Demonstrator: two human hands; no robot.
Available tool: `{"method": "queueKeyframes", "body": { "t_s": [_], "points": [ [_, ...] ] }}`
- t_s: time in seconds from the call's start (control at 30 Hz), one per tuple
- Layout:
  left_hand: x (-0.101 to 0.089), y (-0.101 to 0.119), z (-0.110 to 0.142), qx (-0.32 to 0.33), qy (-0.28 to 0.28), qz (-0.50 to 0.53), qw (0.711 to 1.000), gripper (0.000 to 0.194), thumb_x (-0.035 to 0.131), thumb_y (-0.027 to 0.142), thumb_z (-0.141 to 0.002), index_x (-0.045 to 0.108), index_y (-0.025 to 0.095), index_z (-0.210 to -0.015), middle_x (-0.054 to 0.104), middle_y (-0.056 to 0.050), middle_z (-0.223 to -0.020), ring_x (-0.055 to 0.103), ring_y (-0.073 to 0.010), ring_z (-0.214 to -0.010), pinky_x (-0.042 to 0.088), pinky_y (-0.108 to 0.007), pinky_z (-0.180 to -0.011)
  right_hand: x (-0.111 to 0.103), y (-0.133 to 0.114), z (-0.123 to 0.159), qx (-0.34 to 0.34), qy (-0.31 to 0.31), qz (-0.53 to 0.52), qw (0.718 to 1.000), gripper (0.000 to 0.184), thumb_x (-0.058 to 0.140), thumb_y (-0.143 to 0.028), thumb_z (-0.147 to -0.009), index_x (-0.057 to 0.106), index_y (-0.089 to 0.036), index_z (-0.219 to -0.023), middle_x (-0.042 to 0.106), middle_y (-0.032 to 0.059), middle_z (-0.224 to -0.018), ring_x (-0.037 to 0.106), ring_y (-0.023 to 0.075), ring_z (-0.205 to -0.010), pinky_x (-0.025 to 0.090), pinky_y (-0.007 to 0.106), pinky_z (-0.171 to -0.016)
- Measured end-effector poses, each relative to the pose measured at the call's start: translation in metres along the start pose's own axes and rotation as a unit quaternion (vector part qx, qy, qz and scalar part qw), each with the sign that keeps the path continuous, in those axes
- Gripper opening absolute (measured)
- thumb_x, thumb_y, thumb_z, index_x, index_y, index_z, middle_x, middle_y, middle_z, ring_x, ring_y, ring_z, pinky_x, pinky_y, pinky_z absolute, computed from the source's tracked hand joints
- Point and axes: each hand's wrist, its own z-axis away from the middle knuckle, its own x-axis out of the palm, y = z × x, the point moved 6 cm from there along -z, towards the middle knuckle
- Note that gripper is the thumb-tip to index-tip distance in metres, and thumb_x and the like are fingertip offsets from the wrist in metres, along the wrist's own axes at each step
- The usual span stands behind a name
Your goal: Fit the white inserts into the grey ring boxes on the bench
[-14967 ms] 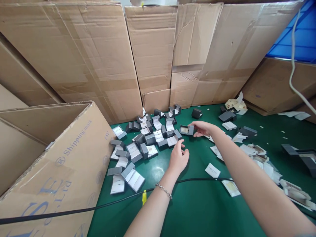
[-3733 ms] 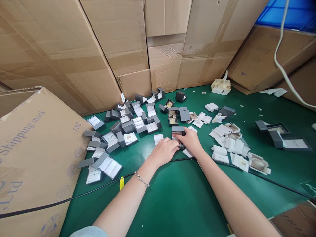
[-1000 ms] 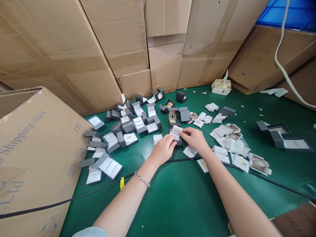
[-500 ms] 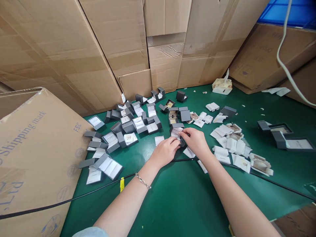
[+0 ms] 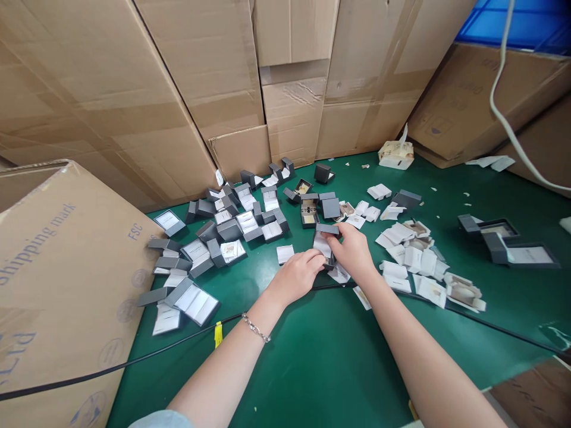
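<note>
A small grey jewellery box (image 5: 327, 229) stands open between my hands, its white lining showing under the raised lid. My right hand (image 5: 355, 251) has its thumb and fingers closed on the right side of that lid. Curled at the front of the box base is my left hand (image 5: 295, 276), its fingertips pressed together against the box; its fingers partly hide the inside. A white card (image 5: 285, 254) lies just left of the box, and white papers (image 5: 339, 273) lie beside its lower right.
Many open grey boxes (image 5: 196, 255) with white inserts crowd the left. White paper inserts (image 5: 413, 258) pile up at right, near larger open boxes (image 5: 530, 254). A black cable (image 5: 178, 337) crosses the green table. Cartons (image 5: 66, 285) wall the back and left; a tissue pack (image 5: 396, 156) stands behind.
My right hand has shifted from the white paper at the box up to its lid. My left hand stays at the box front. The whole view has shifted slightly.
</note>
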Motion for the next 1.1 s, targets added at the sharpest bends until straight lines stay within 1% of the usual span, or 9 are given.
{"method": "queueKeyframes", "body": {
  "t_s": [0.13,0.27,0.43,0.53,0.63,0.73,0.9,1.0,1.1],
  "points": [
    [-0.002,-0.002,0.000,-0.013,0.015,-0.004,1.000,0.016,0.035,0.018,-0.091,0.051,0.019,-0.088,0.059,-0.005,-0.104,0.059,-0.0156,-0.082,0.049,-0.027,-0.067,0.002,0.001,-0.001,0.004,0.010,-0.023,1.000,0.025,0.048,-0.036,-0.079,0.059,-0.018,-0.091,0.061,0.0057,-0.086,0.053,0.0175,-0.070,0.039,0.028,-0.061],
    [-0.004,-0.009,0.000,-0.040,0.050,-0.010,0.998,0.017,0.034,0.020,-0.091,0.051,0.019,-0.091,0.058,-0.006,-0.108,0.060,-0.0166,-0.087,0.050,-0.028,-0.068,-0.006,0.004,-0.003,0.039,-0.006,-0.061,0.997,0.054,0.055,-0.042,-0.073,0.049,-0.017,-0.120,0.060,0.0074,-0.100,0.054,0.0168,-0.072,0.043,0.030,-0.065],
    [-0.006,-0.018,0.002,-0.073,0.092,0.000,0.993,0.016,0.035,0.019,-0.091,0.051,0.020,-0.094,0.059,-0.006,-0.109,0.061,-0.0167,-0.090,0.051,-0.028,-0.070,-0.025,0.008,-0.002,0.077,-0.040,-0.001,0.996,0.025,0.042,-0.035,-0.079,0.062,-0.021,-0.084,0.063,0.0043,-0.085,0.055,0.0163,-0.070,0.040,0.028,-0.063],
    [-0.011,-0.023,0.005,-0.104,0.138,0.019,0.985,0.016,0.034,0.020,-0.091,0.049,0.020,-0.094,0.057,-0.007,-0.112,0.060,-0.0166,-0.095,0.051,-0.028,-0.075,-0.021,0.017,0.004,0.110,-0.143,0.074,0.981,0.021,0.050,-0.040,-0.074,0.060,-0.022,-0.074,0.062,0.0038,-0.080,0.055,0.0171,-0.068,0.037,0.027,-0.056],
    [-0.012,-0.026,0.006,-0.125,0.149,0.032,0.980,0.015,0.034,0.018,-0.091,0.048,0.020,-0.094,0.058,-0.006,-0.111,0.060,-0.0166,-0.097,0.051,-0.028,-0.075,-0.009,0.026,0.013,0.121,-0.265,0.088,0.953,0.033,0.066,-0.047,-0.058,0.058,-0.022,-0.077,0.060,0.0032,-0.079,0.054,0.0162,-0.063,0.035,0.026,-0.050],
    [-0.011,-0.027,0.005,-0.125,0.138,0.039,0.982,0.015,0.034,0.019,-0.091,0.049,0.020,-0.093,0.058,-0.006,-0.111,0.060,-0.0167,-0.096,0.052,-0.028,-0.076,-0.005,0.029,0.016,0.109,-0.293,0.097,0.945,0.035,0.071,-0.041,-0.053,0.055,-0.022,-0.077,0.059,0.0018,-0.078,0.052,0.0146,-0.060,0.034,0.025,-0.047],
    [-0.007,-0.027,0.004,-0.129,0.108,0.040,0.985,0.017,0.035,0.021,-0.091,0.052,0.020,-0.095,0.058,-0.006,-0.113,0.061,-0.0174,-0.093,0.053,-0.030,-0.076,-0.012,0.040,0.004,0.128,-0.231,0.138,0.955,0.032,0.064,-0.046,-0.064,0.057,-0.021,-0.082,0.061,0.0041,-0.077,0.055,0.0177,-0.064,0.036,0.026,-0.049],
    [-0.004,-0.025,0.002,-0.115,0.079,0.035,0.990,0.018,0.036,0.021,-0.091,0.053,0.020,-0.094,0.060,-0.005,-0.109,0.061,-0.0178,-0.094,0.053,-0.033,-0.080,-0.023,0.045,-0.008,0.096,-0.112,0.191,0.970,0.030,0.049,-0.044,-0.078,0.061,-0.018,-0.090,0.062,0.0097,-0.093,0.057,0.0224,-0.079,0.042,0.031,-0.059],
    [0.000,-0.023,0.001,-0.094,0.055,0.032,0.994,0.018,0.036,0.020,-0.091,0.054,0.020,-0.093,0.062,-0.004,-0.109,0.058,-0.0199,-0.104,0.048,-0.039,-0.093,-0.022,0.044,-0.014,0.028,-0.015,0.259,0.965,0.033,0.037,-0.033,-0.086,0.064,-0.017,-0.097,0.054,0.0124,-0.122,0.049,0.0285,-0.106,0.042,0.041,-0.082]
  ]
}}
